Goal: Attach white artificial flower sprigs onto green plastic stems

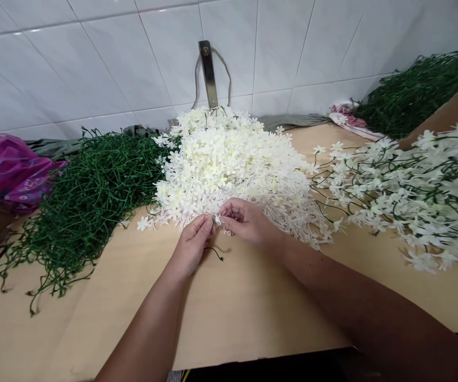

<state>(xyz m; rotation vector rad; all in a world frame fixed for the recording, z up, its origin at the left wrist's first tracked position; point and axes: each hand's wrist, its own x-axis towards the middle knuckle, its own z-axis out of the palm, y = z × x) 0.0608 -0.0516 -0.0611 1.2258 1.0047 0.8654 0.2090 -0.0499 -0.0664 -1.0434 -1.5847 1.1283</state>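
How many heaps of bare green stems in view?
2. One heap left of the white blossoms, another heap at far right by the tiled wall, partly behind an arm. Others may be hidden.

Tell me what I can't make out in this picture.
All in the head view:
Tiny white piece: too small, and partly covered by the right hand.
Thin green stem: one end hidden by the left hand.
White flowers on green stems: cut off by the right edge.
Crumpled magenta bag: cut off by the left edge.
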